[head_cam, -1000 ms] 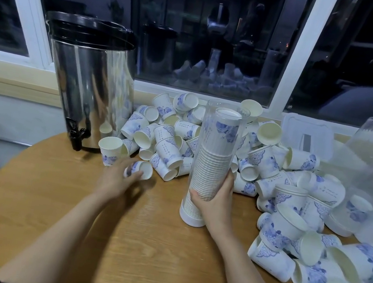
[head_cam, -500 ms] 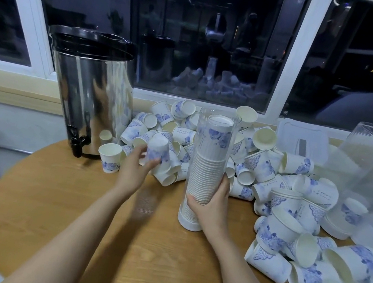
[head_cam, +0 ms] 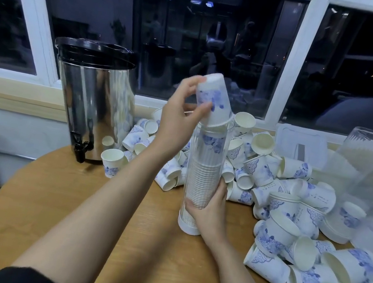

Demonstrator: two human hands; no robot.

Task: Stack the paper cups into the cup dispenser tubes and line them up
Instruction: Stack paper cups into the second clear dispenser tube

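At table centre, left hand [head_cam: 179, 118] fingertips [head_cam: 204, 108] pinch a paper cup [head_cam: 214, 96] by its wall: thumb on the near side, index finger up by the base. Cup inverted, base tilted toward 11 o'clock, rim right at the mouth of the clear dispenser tube [head_cam: 206, 167]. Right hand [head_cam: 212, 210] grips the tube low down, thumb across the near face, fingers curled round the 3 o'clock side. Tube upright on the round wooden table [head_cam: 93, 219], white cap at its foot. Nested stack [head_cam: 210, 145] inside fills most of its height. Loose cups [head_cam: 292, 208] heaped from 12 through 4 o'clock of the tube, most on their sides. Steel urn [head_cam: 92, 106], black lid and tap, at 10 o'clock; one upright cup [head_cam: 113, 161] just beside it. Clear plastic containers [head_cam: 362, 158] at 2 o'clock.
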